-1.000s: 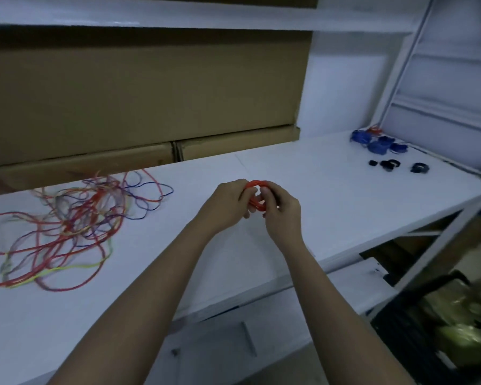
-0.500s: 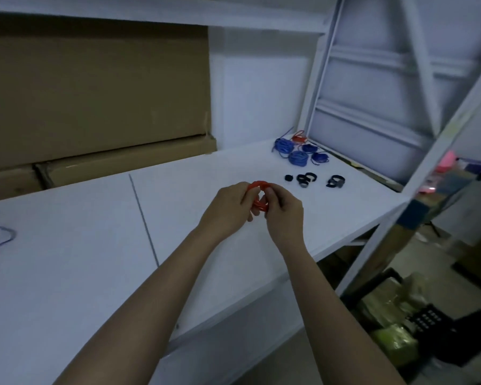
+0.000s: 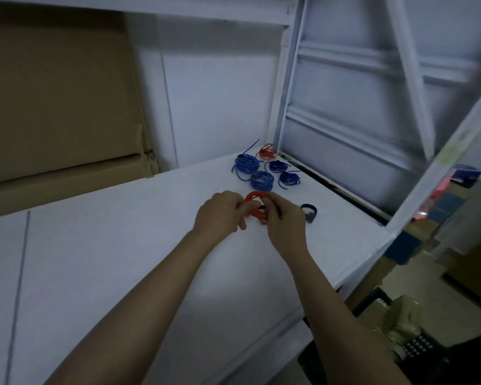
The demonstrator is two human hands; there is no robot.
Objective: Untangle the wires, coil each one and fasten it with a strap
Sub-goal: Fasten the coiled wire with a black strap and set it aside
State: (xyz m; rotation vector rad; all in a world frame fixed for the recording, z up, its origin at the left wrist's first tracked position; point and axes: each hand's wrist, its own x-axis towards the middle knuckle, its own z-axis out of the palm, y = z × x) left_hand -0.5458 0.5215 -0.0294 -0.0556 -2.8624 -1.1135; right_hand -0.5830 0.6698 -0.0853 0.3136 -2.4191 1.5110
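A: What takes up most of the view?

B: A broad white flat worktop point(image 3: 100, 273) running from seven o'clock up to two o'clock. Behind it at ten o'clock stand big brown cardboard boxes point(image 3: 56, 107), and a white metal shelf frame point(image 3: 286, 87) rises at one o'clock.

A: And the person?

B: Two bare forearms reach in from six o'clock and meet near the centre. The left hand point(image 3: 220, 215) and the right hand point(image 3: 285, 220) sit close together above the worktop.

A: What are the fingers doing?

B: Both sets are curled in a narrow grip on a small red coiled wire point(image 3: 254, 205) held between the hands, the left fingers point(image 3: 240, 211) pinching its nine o'clock side and the right hand gripping its three o'clock side. Something dark shows inside the coil, too small to tell what.

A: Anything else on the worktop?

B: At twelve o'clock from the hands lies a cluster of finished blue wire coils point(image 3: 261, 173), four of them close together, with a loose blue end sticking up. Just behind them at the far edge is a second small red wire bundle point(image 3: 267, 153). At three o'clock from the right hand, just beside it, lies a dark looped strap point(image 3: 309, 212).
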